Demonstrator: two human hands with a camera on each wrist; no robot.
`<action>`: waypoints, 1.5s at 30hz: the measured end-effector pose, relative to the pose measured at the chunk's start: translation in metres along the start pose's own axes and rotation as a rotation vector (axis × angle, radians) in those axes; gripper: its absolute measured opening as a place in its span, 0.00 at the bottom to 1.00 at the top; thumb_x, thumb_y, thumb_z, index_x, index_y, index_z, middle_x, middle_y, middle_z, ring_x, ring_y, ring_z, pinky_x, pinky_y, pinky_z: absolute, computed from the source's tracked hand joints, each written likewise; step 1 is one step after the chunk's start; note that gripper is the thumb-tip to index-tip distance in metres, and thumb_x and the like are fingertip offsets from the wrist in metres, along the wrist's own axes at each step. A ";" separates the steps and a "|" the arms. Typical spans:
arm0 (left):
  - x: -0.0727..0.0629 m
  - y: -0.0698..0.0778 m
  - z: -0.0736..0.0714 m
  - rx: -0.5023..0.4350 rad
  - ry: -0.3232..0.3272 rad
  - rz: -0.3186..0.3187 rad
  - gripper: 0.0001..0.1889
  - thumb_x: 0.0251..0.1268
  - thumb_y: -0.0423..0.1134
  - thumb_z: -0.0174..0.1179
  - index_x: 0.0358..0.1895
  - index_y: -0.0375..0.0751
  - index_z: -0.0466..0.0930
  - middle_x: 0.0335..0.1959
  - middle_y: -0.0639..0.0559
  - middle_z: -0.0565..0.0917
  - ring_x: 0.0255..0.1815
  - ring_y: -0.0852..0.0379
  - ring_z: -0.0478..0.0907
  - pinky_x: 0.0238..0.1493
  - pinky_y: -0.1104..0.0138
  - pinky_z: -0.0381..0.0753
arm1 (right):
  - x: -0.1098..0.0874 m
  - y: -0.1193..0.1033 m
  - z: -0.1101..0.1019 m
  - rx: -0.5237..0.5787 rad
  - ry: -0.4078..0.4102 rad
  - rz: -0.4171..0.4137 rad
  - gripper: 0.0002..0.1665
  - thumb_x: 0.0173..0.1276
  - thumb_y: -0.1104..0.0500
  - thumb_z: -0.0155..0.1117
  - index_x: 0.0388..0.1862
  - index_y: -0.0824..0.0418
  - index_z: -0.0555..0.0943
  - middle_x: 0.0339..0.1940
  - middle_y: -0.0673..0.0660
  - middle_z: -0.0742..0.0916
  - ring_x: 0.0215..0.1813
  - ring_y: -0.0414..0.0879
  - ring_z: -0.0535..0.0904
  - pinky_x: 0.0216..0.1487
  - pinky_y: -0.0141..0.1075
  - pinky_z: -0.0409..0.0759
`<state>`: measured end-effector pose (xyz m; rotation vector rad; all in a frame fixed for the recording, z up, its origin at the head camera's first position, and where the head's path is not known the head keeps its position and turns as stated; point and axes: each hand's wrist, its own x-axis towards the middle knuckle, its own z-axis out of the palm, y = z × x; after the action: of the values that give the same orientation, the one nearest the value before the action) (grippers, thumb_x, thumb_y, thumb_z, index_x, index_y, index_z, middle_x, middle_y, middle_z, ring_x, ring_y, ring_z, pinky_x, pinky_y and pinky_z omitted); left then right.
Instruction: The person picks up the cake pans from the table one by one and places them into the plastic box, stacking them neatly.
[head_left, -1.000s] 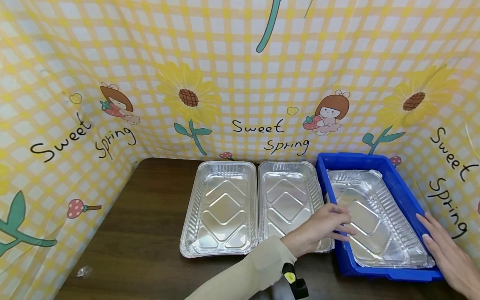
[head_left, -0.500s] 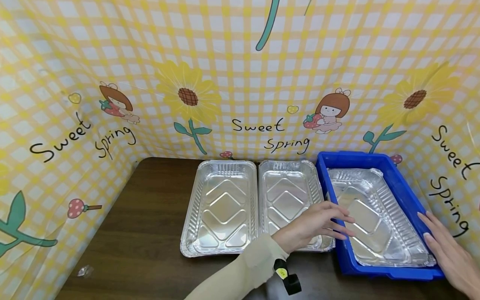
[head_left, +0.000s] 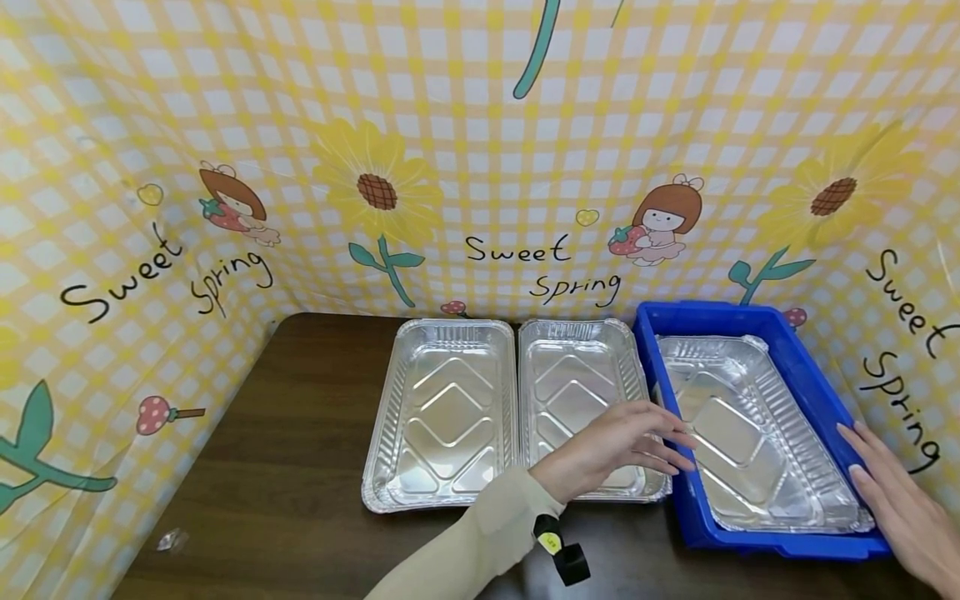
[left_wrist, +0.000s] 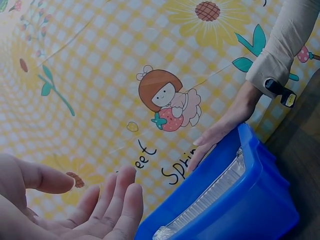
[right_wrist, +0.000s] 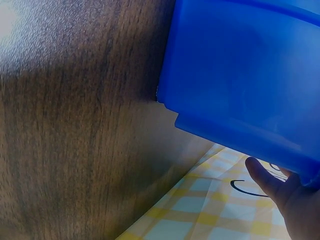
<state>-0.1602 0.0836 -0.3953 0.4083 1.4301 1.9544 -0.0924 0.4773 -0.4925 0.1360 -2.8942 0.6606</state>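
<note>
A blue plastic bin (head_left: 797,360) stands at the right with a rectangular foil pan (head_left: 729,429) inside it. My left hand (head_left: 618,442) holds nothing; its loosely spread fingertips overlap the bin's left rim in the head view. In the left wrist view the fingers of that left hand (left_wrist: 105,210) are extended and slightly bent. My right hand (head_left: 900,508) rests with straight fingers along the bin's right side. The right wrist view shows the thumb of the right hand (right_wrist: 285,197) against the blue wall (right_wrist: 240,75).
Left of the bin lie two more foil pans side by side, the middle pan (head_left: 573,396) and the left pan (head_left: 450,412). A small clear plastic scrap (head_left: 171,541) is on the dark wooden table (head_left: 300,467). Yellow checked cloth (head_left: 480,167) encloses the back and sides.
My left hand has drawn back leftward from over the bin's pan to the bin's left rim, its fingers loosening. My right hand stays at the bin's right side.
</note>
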 end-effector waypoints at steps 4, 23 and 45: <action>-0.003 -0.001 -0.006 0.045 -0.002 -0.015 0.18 0.82 0.38 0.52 0.60 0.25 0.78 0.53 0.36 0.88 0.55 0.38 0.87 0.55 0.59 0.87 | 0.000 0.001 0.000 0.000 -0.004 -0.001 0.35 0.89 0.58 0.41 0.86 0.68 0.48 0.85 0.76 0.46 0.84 0.75 0.36 0.80 0.61 0.22; -0.012 -0.007 -0.029 -0.013 0.020 0.027 0.17 0.81 0.35 0.51 0.56 0.19 0.76 0.48 0.39 0.87 0.52 0.38 0.88 0.56 0.55 0.87 | -0.001 0.002 0.001 -0.010 0.006 0.006 0.35 0.89 0.58 0.41 0.87 0.67 0.48 0.86 0.75 0.46 0.84 0.75 0.36 0.80 0.62 0.23; -0.031 0.005 -0.069 0.026 0.055 0.016 0.16 0.81 0.37 0.50 0.57 0.25 0.75 0.45 0.49 0.85 0.44 0.54 0.87 0.57 0.58 0.86 | 0.000 -0.002 -0.002 0.000 0.012 -0.001 0.34 0.89 0.58 0.40 0.86 0.68 0.49 0.85 0.77 0.48 0.84 0.76 0.38 0.81 0.61 0.24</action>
<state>-0.1811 0.0126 -0.4103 0.3812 1.4930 1.9751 -0.0921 0.4760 -0.4896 0.1334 -2.8825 0.6594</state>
